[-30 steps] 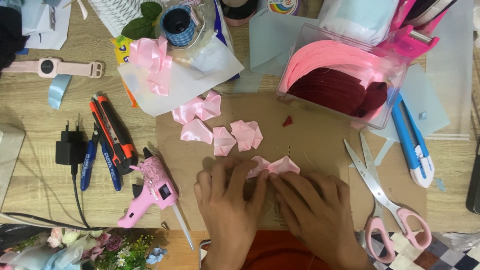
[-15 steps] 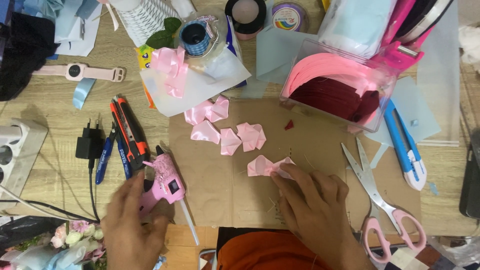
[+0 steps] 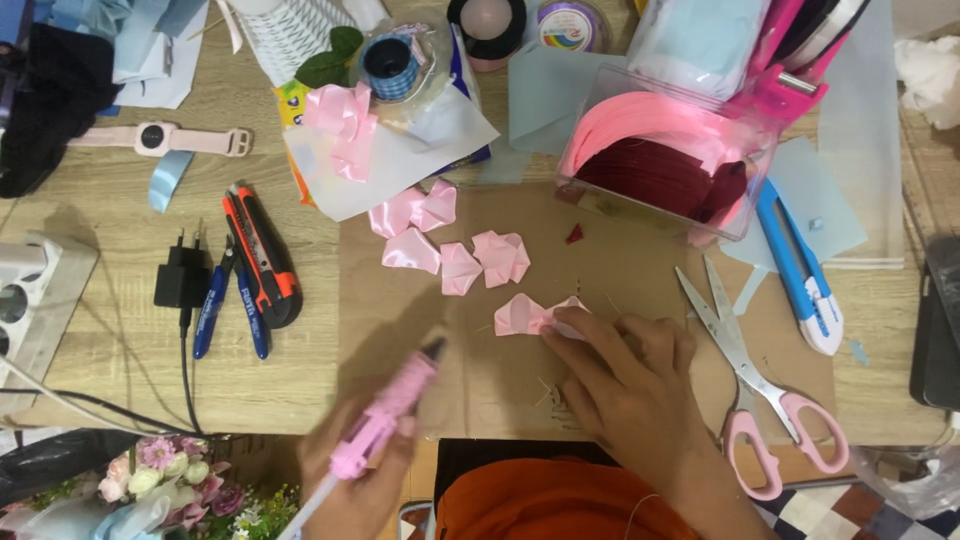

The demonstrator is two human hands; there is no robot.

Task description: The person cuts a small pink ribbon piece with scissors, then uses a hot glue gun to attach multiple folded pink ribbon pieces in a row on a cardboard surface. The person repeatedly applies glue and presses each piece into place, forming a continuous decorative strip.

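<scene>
Cardboard mat (image 3: 640,290): laid on the wooden table
Right hand (image 3: 630,385): fingertips pressed together on the folded pink ribbon petal (image 3: 535,315), at mat centre
Left hand (image 3: 360,480): fingers clamped around the pink glue gun (image 3: 390,415)
Glue gun axis: diagonal, nozzle pointed up-right toward the petal

Pink glue gun (image 3: 385,420), pink satin petals (image 3: 455,255), pink-handled scissors (image 3: 765,385), blue-white cutter (image 3: 800,270), red-black cutter (image 3: 262,258), brown cardboard (image 3: 640,280).
</scene>
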